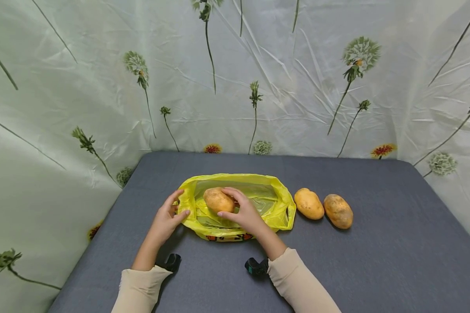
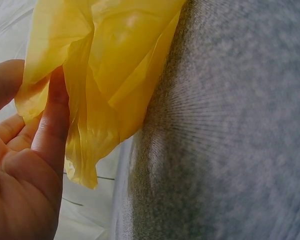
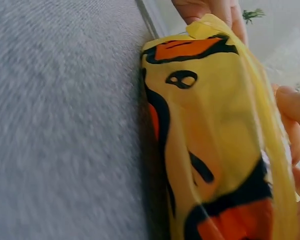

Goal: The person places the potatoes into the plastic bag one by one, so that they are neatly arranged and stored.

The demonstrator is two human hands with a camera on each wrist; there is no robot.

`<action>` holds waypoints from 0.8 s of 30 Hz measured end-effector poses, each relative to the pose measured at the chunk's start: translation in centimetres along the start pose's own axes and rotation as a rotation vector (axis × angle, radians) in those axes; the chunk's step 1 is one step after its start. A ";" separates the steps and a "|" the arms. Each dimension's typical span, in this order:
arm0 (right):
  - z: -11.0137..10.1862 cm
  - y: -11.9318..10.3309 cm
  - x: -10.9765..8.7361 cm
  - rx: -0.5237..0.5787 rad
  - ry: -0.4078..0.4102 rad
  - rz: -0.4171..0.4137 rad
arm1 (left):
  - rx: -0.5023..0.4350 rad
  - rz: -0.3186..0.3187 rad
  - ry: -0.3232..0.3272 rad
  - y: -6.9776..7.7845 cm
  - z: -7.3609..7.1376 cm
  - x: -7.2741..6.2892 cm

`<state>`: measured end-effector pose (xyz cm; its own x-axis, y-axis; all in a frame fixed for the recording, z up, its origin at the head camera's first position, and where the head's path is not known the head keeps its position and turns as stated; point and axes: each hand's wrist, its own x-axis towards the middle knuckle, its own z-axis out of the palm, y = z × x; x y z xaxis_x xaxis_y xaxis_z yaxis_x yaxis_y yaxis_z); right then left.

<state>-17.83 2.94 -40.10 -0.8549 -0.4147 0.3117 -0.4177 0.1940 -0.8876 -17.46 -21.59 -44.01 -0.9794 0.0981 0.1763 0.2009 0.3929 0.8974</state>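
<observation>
A yellow plastic bag [image 1: 286, 213] lies on the grey table with its mouth spread wide. My left hand [image 1: 166, 219] holds the bag's left end by the rim, and in the left wrist view its fingers [image 2: 52, 120] reach into the folds of yellow plastic. Within the bag's mouth, my right hand [image 1: 247, 215] grips a potato [image 1: 217, 200] from its right side, thumb in front and fingers behind. The right wrist view shows the bag's printed front [image 3: 210, 135] with black and orange marks; the potato is hidden there behind the plastic.
Just right of the bag, two more potatoes lie close together, a lighter one [image 1: 309, 203] and a browner one [image 1: 338, 211]. The grey tabletop [image 1: 395, 243] extends to the right and front. A floral curtain [image 1: 297, 87] hangs behind and at the sides.
</observation>
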 end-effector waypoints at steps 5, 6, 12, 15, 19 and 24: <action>0.8 0.2 0.4 0.000 -0.024 0.029 | -0.003 0.005 0.000 0.0 0.0 0.0; 1.0 0.3 0.5 0.002 -0.029 0.034 | -0.003 0.008 -0.001 0.0 0.0 0.0; 2.2 2.1 1.3 0.006 -0.037 0.054 | -0.017 0.013 -0.003 0.0 0.0 -0.1; 2.9 3.6 1.7 -0.016 -0.038 0.051 | -0.031 0.012 -0.005 -0.1 0.0 0.0; 3.5 4.6 2.0 -0.056 -0.045 0.060 | -0.039 0.013 -0.013 -0.1 0.1 -0.1; 3.7 4.7 1.9 -0.089 -0.037 0.093 | -0.045 0.027 -0.023 0.0 0.0 -0.1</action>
<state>-20.32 -0.18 -44.94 -0.8800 -0.4232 0.2155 -0.3643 0.3106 -0.8780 -17.40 -21.58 -44.07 -0.9730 0.1287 0.1916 0.2253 0.3485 0.9098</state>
